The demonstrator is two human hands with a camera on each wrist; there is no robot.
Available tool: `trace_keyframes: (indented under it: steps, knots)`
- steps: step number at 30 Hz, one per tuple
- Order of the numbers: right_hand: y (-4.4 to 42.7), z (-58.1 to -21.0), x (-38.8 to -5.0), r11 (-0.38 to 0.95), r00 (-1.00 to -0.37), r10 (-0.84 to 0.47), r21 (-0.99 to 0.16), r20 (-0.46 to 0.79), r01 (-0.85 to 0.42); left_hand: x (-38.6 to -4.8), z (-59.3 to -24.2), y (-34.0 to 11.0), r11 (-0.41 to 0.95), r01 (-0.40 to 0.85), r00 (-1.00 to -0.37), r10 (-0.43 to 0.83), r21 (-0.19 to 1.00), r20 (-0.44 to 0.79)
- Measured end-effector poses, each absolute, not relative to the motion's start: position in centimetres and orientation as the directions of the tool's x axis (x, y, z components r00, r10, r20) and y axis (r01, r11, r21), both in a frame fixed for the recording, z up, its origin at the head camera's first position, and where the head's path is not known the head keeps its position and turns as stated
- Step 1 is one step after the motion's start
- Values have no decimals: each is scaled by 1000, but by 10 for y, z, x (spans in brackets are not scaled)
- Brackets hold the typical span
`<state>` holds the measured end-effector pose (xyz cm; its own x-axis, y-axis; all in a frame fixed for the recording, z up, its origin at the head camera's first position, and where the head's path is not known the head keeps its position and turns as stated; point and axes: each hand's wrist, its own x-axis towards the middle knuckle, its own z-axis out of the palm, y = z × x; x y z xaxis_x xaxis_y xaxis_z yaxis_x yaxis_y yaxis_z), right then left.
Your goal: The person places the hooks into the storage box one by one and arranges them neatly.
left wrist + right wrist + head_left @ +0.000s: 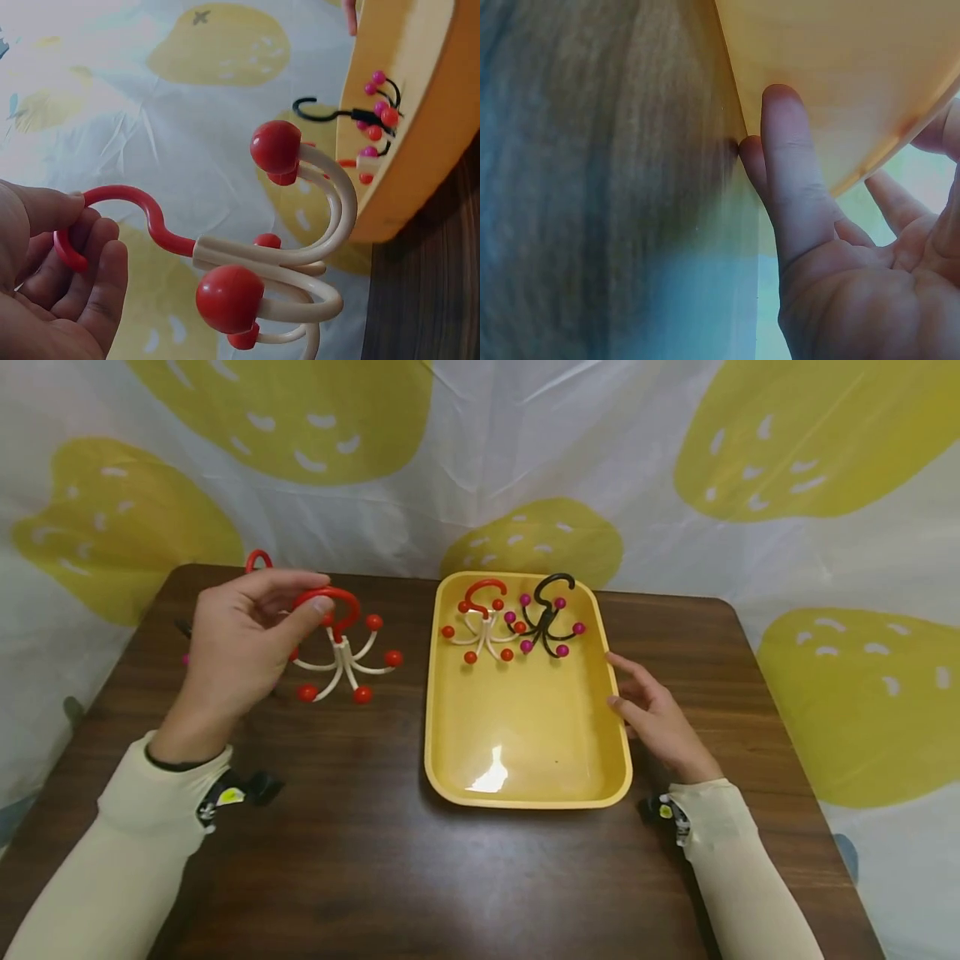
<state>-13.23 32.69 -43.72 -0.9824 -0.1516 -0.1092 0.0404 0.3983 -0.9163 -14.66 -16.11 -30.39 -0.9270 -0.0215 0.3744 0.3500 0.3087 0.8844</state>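
My left hand (243,639) pinches the red hook of a multi-arm hook hanger (225,255), which has cream curved arms tipped with red balls. It is held up left of a yellow tray (525,797). Inside the tray's far end lie a matching red-and-cream hook hanger (486,627) and a black hook hanger (546,620) with magenta balls. My right hand (663,722) touches the tray's right side; in the right wrist view its fairly straight fingers (789,150) lie against the outer wall.
Behind my left hand, another red hook (258,558) and a magenta ball (186,658) show, mostly hidden. The dark wooden table (480,877) extends around the tray. A white cloth (480,443) with a yellow fruit print hangs along the table's back edge.
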Motion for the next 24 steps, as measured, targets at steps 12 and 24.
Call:
trace_keyframes:
  steps: [12,24]
  knots:
    - [327,-442,-131,364,-984,-150,-931,-99,38,-161,-299,-121,278,395,-919,120,875,376]
    - [326,-439,-130,367,-985,-140,-930,-98,40,-168,-302,-84,190,401,-909,207,896,363]
